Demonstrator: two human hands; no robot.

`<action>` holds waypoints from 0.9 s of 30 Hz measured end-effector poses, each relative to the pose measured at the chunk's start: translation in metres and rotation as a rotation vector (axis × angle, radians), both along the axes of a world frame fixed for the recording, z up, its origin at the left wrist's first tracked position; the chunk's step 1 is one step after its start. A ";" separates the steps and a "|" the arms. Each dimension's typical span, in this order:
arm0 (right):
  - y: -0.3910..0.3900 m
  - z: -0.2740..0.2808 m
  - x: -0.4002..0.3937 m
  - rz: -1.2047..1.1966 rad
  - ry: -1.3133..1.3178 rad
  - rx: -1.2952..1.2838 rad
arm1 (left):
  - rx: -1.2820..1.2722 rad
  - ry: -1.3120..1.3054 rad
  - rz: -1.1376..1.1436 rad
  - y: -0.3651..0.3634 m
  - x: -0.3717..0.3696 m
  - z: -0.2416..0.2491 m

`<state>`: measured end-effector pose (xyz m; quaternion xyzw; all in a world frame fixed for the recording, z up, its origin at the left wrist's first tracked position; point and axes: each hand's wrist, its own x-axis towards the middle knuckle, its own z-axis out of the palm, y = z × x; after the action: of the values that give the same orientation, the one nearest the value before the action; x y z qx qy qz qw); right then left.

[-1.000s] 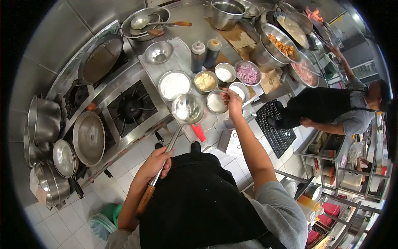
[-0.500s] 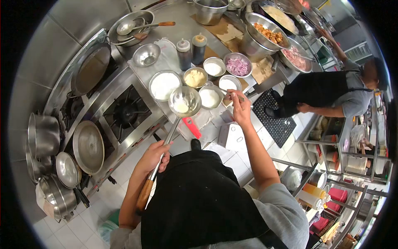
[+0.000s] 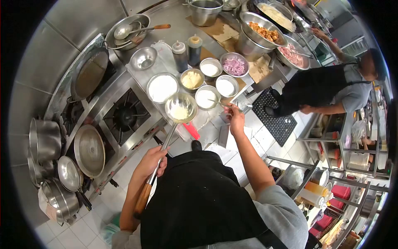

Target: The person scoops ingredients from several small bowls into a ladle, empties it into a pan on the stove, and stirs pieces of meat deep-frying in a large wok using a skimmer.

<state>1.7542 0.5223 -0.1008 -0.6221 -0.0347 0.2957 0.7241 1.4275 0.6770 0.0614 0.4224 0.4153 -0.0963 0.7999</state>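
My left hand (image 3: 152,162) is wrapped round the long handle of a ladle (image 3: 180,108), whose bowl holds a little pale stuff. Between the fingers of my right hand (image 3: 235,118) is the handle of a spoon (image 3: 217,101); its tip lies in a bowl of white powder (image 3: 207,98). Close by stand a larger bowl of white powder (image 3: 162,88), a bowl of yellowish paste (image 3: 192,79), two more small white-filled bowls (image 3: 225,86) and a bowl of sliced purple onion (image 3: 234,64).
A gas burner (image 3: 126,115) and several pans (image 3: 89,151) are on the left. Two squeeze bottles (image 3: 195,50) stand behind the bowls. A co-worker (image 3: 331,85) stands at the right, beside a black floor mat (image 3: 274,118). Shelves (image 3: 327,166) hold containers at lower right.
My right hand has moved slightly down and left, and the spoon's tip is now in the white powder bowl. The ladle bowl has dropped a little, and the whole view has shifted slightly.
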 end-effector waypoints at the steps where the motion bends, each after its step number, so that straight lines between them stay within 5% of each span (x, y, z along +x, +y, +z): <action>1: -0.001 0.009 0.002 -0.006 0.014 0.008 | 0.004 0.007 -0.008 0.000 0.001 0.001; 8: 0.003 0.073 0.000 0.146 -0.045 0.109 | 0.024 -0.014 -0.038 0.006 0.012 0.005; 11: 0.007 0.084 -0.004 0.164 -0.589 -0.170 | 0.003 -0.016 -0.034 0.007 0.014 0.003; 14: 0.009 0.062 0.004 0.152 -0.779 -0.221 | -0.003 -0.007 -0.025 0.006 0.015 0.009; 17: 0.008 0.052 -0.001 0.219 -0.791 -0.325 | -0.014 -0.014 -0.013 0.006 0.012 0.008; 27: 0.002 0.004 -0.002 0.078 -0.134 -0.085 | -0.015 0.003 0.003 0.013 0.006 0.003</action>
<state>1.7520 0.5245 -0.0967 -0.6687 -0.0948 0.2825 0.6811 1.4331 0.6902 0.0649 0.4159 0.4163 -0.0988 0.8025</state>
